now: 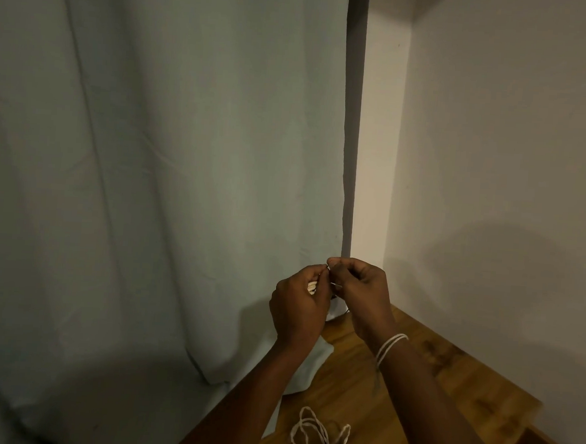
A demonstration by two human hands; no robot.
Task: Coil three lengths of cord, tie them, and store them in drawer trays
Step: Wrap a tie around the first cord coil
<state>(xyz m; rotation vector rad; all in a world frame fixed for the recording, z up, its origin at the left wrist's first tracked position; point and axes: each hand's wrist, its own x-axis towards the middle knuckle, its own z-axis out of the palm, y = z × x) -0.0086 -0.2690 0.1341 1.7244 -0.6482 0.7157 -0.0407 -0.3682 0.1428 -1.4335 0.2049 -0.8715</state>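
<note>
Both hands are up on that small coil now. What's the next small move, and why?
Probably pull the tie snug with the right hand while the left hand keeps its grip. The left hand holds the coil bunched, and the right pinches a thin strand right beside it, so a tie looks under way. More loose cord lies on the wooden surface, uncoiled.

The left hand hid most of its cord coil. The picture's bottom edge cut off the loose cord.

Head-worn view, forward and downward
</note>
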